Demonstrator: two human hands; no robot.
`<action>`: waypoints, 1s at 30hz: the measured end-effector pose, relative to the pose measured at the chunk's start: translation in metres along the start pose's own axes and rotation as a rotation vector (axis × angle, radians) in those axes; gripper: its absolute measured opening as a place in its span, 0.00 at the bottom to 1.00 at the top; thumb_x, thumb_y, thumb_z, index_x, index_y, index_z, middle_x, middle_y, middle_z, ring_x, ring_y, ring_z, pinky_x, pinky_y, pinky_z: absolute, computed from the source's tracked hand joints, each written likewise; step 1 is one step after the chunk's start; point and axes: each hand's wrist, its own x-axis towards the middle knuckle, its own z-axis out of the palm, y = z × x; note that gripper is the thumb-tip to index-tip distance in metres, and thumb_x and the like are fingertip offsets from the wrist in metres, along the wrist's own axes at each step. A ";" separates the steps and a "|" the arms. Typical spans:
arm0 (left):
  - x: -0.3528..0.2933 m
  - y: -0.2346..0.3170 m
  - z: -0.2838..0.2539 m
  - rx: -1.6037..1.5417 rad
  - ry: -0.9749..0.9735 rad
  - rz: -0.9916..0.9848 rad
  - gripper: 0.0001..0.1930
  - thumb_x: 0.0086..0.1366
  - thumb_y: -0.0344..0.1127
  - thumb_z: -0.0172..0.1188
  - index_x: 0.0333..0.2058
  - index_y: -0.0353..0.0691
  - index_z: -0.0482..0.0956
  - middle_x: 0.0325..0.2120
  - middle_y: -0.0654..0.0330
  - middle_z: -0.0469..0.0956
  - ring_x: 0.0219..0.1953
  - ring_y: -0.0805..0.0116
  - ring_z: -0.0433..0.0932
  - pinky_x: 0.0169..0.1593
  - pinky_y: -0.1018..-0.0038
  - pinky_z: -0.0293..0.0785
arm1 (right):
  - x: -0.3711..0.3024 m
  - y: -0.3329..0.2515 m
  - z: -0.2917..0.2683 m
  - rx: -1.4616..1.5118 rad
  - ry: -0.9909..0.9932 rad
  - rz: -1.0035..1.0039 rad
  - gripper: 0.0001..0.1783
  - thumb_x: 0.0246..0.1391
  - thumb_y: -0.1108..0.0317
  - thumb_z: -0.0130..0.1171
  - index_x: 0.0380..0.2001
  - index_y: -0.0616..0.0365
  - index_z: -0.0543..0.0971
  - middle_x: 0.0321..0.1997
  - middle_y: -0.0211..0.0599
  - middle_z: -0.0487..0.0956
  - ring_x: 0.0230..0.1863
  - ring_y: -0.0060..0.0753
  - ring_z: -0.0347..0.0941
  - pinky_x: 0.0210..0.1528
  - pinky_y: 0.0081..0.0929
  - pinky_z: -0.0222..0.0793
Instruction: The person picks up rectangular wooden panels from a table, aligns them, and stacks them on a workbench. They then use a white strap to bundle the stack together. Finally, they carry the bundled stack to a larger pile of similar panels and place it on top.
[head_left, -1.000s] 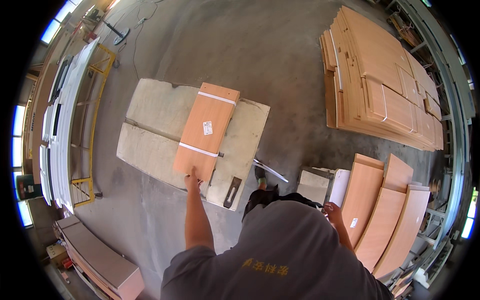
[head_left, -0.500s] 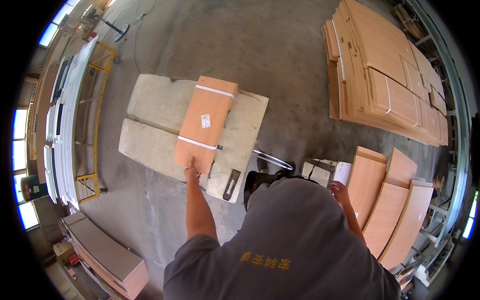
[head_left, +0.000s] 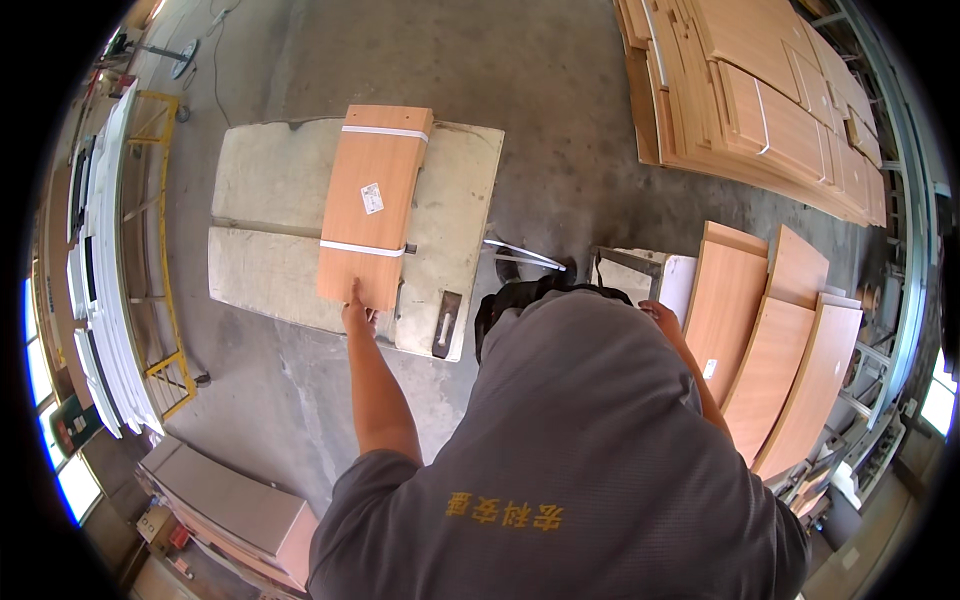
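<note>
My left hand (head_left: 358,312) is at the near end of a strapped bundle of wooden boards (head_left: 365,215). One finger or the thumb lies on its top face, and the other fingers curl at the near edge. Two white straps and a white label show on the bundle. It rests on a wide pale beige slab (head_left: 265,185). At the right, my right hand (head_left: 657,315) hangs beside a whitish block (head_left: 675,285), partly hidden by my shoulder. Its fingers are loosely bent and nothing shows in them.
Wooden panels (head_left: 722,330) lean at the right, below a large stack of panels (head_left: 745,90). A yellow-framed rack (head_left: 165,250) with white panels stands left. A grey-topped stack (head_left: 225,495) is at lower left. Loose white straps (head_left: 525,253) lie by my feet.
The whole view has turned and shifted, so the slab and boards appear higher and further left. My left hand keeps its place at the bundle's near end.
</note>
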 end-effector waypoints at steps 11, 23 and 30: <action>0.015 -0.002 -0.016 -0.024 -0.024 -0.013 0.35 0.51 0.56 0.71 0.51 0.42 0.68 0.39 0.60 0.76 0.37 0.64 0.77 0.37 0.69 0.72 | 0.010 -0.003 0.010 0.029 -0.024 -0.018 0.17 0.55 0.65 0.56 0.45 0.64 0.77 0.40 0.49 0.82 0.44 0.37 0.79 0.47 0.28 0.72; 0.041 -0.027 -0.028 0.044 -0.012 0.090 0.30 0.55 0.58 0.66 0.48 0.42 0.74 0.42 0.61 0.78 0.41 0.64 0.77 0.42 0.69 0.75 | 0.030 -0.030 0.012 -0.162 0.007 -0.060 0.18 0.50 0.59 0.59 0.43 0.57 0.79 0.40 0.45 0.82 0.44 0.47 0.78 0.48 0.35 0.72; 0.052 -0.015 -0.016 0.085 -0.023 0.032 0.38 0.53 0.64 0.63 0.53 0.42 0.69 0.46 0.56 0.73 0.45 0.58 0.72 0.45 0.62 0.71 | 0.070 -0.021 0.017 -0.192 -0.051 -0.094 0.20 0.51 0.55 0.58 0.44 0.54 0.79 0.43 0.46 0.80 0.47 0.48 0.75 0.50 0.38 0.70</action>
